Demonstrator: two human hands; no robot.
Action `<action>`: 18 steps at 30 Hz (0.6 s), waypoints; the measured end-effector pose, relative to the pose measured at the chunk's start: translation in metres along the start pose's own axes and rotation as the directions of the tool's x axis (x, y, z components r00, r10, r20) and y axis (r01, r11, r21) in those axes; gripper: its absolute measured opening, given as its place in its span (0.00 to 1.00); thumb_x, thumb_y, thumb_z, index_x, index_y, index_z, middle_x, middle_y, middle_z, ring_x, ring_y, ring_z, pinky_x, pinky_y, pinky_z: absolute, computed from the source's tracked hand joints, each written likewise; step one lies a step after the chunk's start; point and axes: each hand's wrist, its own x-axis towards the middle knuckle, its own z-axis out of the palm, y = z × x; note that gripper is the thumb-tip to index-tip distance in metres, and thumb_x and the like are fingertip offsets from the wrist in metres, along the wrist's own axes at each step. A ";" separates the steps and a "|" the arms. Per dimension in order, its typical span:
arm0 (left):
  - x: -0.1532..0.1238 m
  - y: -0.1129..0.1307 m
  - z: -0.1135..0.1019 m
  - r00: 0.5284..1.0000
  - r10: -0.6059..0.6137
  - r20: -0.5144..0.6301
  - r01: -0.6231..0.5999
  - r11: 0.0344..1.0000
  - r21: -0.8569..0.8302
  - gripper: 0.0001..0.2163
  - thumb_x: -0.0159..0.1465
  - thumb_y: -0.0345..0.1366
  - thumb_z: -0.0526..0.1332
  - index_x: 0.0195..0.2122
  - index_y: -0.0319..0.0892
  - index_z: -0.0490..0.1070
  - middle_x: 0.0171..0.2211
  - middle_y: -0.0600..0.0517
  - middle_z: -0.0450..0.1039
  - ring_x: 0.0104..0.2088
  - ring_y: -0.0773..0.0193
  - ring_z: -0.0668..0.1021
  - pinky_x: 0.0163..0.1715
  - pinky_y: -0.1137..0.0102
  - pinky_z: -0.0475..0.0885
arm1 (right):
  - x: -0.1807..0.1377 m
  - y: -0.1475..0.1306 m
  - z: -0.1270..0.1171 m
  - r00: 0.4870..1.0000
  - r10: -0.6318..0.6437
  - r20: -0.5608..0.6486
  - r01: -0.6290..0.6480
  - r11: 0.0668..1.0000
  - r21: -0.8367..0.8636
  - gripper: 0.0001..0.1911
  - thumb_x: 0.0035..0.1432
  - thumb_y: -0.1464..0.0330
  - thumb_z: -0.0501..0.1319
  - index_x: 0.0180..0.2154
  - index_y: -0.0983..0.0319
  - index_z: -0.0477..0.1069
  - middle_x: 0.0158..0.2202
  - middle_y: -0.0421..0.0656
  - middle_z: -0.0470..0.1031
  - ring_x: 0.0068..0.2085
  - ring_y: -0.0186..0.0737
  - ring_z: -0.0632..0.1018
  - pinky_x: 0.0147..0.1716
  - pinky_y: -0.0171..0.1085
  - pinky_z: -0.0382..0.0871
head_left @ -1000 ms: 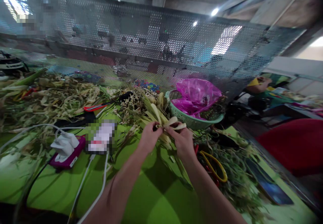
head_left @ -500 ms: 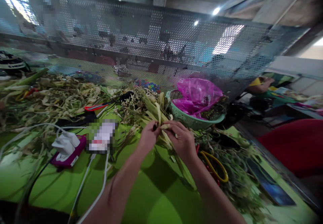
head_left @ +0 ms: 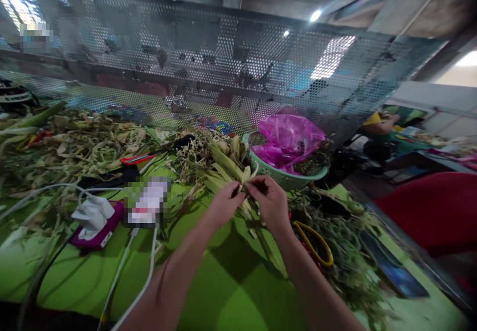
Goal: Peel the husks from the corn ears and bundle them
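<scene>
Both hands meet over the green table (head_left: 227,291), fingertips close together. My left hand (head_left: 224,206) is closed in a pinch on a pale corn husk strip (head_left: 246,174). From the other side my right hand (head_left: 271,203) pinches the same strip with thumb and fingers, its curled end poking up above them. Longer yellow-green corn husks (head_left: 222,161) fan out just behind the hands. Another husk (head_left: 274,259) lies below my right wrist. The fingers hide the part of the strip between them.
A green basket (head_left: 305,177) with a pink plastic bag (head_left: 292,139) stands behind right. Dried husks (head_left: 100,137) cover the left back. A phone (head_left: 149,202), a purple power strip (head_left: 99,229) and cables lie left; a yellow-handled tool (head_left: 316,241) and dried greenery (head_left: 346,251) lie right.
The husk strip that stood up tall between the hands now shows as a shorter, folded piece at the fingertips. My fingers have shifted on it, and the view has moved slightly.
</scene>
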 end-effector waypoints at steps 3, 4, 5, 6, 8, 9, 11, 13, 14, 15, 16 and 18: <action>0.002 0.001 -0.001 0.999 -0.019 -0.044 0.017 0.999 -0.047 0.07 0.61 0.37 0.55 0.33 0.41 0.69 0.33 0.51 0.71 0.37 0.61 0.71 0.42 0.67 0.65 | 0.001 0.001 0.002 0.988 0.153 0.017 -0.153 0.969 0.194 0.12 0.48 0.61 0.68 0.30 0.61 0.70 0.24 0.36 0.70 0.24 0.33 0.71 0.25 0.33 0.67; 0.002 0.002 -0.002 0.998 -0.022 -0.052 0.018 0.997 -0.069 0.07 0.61 0.37 0.55 0.33 0.41 0.69 0.33 0.51 0.71 0.37 0.61 0.71 0.41 0.68 0.65 | 0.001 0.001 0.003 0.979 0.200 0.028 -0.201 0.948 0.245 0.13 0.48 0.61 0.69 0.29 0.61 0.69 0.24 0.36 0.70 0.23 0.32 0.71 0.24 0.32 0.66; 0.002 0.002 -0.002 0.998 -0.022 -0.055 0.017 0.996 -0.088 0.07 0.61 0.37 0.56 0.34 0.40 0.69 0.33 0.51 0.71 0.36 0.61 0.71 0.41 0.68 0.65 | 0.001 0.001 0.003 0.969 0.244 0.043 -0.246 0.926 0.287 0.14 0.47 0.60 0.69 0.29 0.61 0.69 0.24 0.36 0.71 0.22 0.31 0.71 0.24 0.32 0.66; 0.002 0.002 -0.002 0.998 -0.023 -0.054 0.018 0.995 -0.099 0.07 0.61 0.37 0.56 0.33 0.40 0.70 0.32 0.51 0.71 0.36 0.62 0.71 0.41 0.68 0.65 | 0.001 0.000 0.004 0.958 0.280 0.060 -0.284 0.904 0.320 0.15 0.47 0.60 0.69 0.30 0.62 0.69 0.24 0.37 0.72 0.22 0.30 0.70 0.23 0.32 0.65; 0.001 0.000 -0.002 0.998 -0.035 -0.045 0.030 0.993 -0.111 0.07 0.61 0.36 0.56 0.32 0.40 0.70 0.30 0.51 0.70 0.35 0.62 0.71 0.40 0.69 0.64 | 0.001 0.000 0.004 0.945 0.316 0.085 -0.325 0.872 0.367 0.15 0.47 0.60 0.69 0.32 0.63 0.72 0.26 0.38 0.74 0.21 0.28 0.68 0.21 0.31 0.63; 0.001 0.000 -0.002 0.998 -0.046 -0.036 0.041 0.992 -0.122 0.07 0.61 0.36 0.56 0.31 0.40 0.70 0.30 0.52 0.70 0.35 0.63 0.70 0.39 0.69 0.64 | 0.002 -0.001 0.004 0.944 0.319 0.082 -0.326 0.863 0.386 0.16 0.47 0.60 0.69 0.34 0.63 0.73 0.27 0.38 0.74 0.20 0.27 0.67 0.20 0.30 0.62; 0.001 -0.001 -0.002 0.997 -0.075 -0.010 0.072 0.983 -0.171 0.07 0.60 0.35 0.57 0.31 0.40 0.72 0.29 0.52 0.70 0.34 0.63 0.70 0.38 0.70 0.64 | 0.002 -0.003 0.002 0.950 0.309 0.045 -0.298 0.854 0.426 0.16 0.46 0.60 0.70 0.36 0.62 0.74 0.27 0.37 0.74 0.19 0.26 0.65 0.19 0.29 0.60; 0.000 0.000 -0.001 0.993 -0.118 0.019 0.119 0.962 -0.244 0.07 0.59 0.36 0.59 0.32 0.40 0.74 0.29 0.52 0.70 0.33 0.64 0.70 0.36 0.71 0.63 | 0.003 -0.007 0.001 0.958 0.285 0.002 -0.253 0.846 0.470 0.14 0.46 0.62 0.70 0.34 0.61 0.74 0.30 0.38 0.75 0.19 0.24 0.63 0.18 0.29 0.58; 0.000 0.000 -0.001 0.988 -0.148 0.030 0.151 0.948 -0.280 0.07 0.58 0.37 0.61 0.32 0.39 0.74 0.28 0.53 0.70 0.32 0.65 0.70 0.34 0.72 0.63 | 0.003 -0.009 0.000 0.962 0.272 -0.004 -0.235 0.839 0.490 0.12 0.46 0.63 0.70 0.33 0.61 0.73 0.32 0.39 0.76 0.19 0.24 0.63 0.17 0.29 0.57; 0.000 0.001 -0.001 0.982 -0.185 0.037 0.187 0.932 -0.311 0.08 0.57 0.38 0.62 0.32 0.39 0.75 0.27 0.53 0.70 0.30 0.67 0.69 0.31 0.73 0.62 | 0.003 -0.012 -0.001 0.967 0.256 0.005 -0.223 0.831 0.509 0.12 0.46 0.64 0.70 0.33 0.60 0.72 0.35 0.39 0.76 0.19 0.24 0.63 0.17 0.29 0.57; 0.001 0.002 -0.001 0.973 -0.227 0.036 0.226 0.913 -0.340 0.08 0.55 0.39 0.64 0.32 0.39 0.75 0.25 0.54 0.69 0.28 0.68 0.68 0.29 0.74 0.61 | 0.003 -0.015 -0.002 0.970 0.240 0.027 -0.218 0.822 0.526 0.12 0.46 0.64 0.70 0.32 0.60 0.71 0.37 0.40 0.77 0.19 0.24 0.63 0.17 0.29 0.57; 0.001 0.005 -0.001 0.954 -0.299 0.020 0.283 0.875 -0.393 0.09 0.53 0.38 0.66 0.30 0.38 0.75 0.23 0.55 0.67 0.24 0.70 0.65 0.26 0.74 0.58 | 0.002 -0.019 -0.003 0.972 0.216 0.091 -0.230 0.805 0.546 0.12 0.47 0.64 0.69 0.33 0.59 0.69 0.36 0.40 0.77 0.19 0.25 0.64 0.17 0.29 0.59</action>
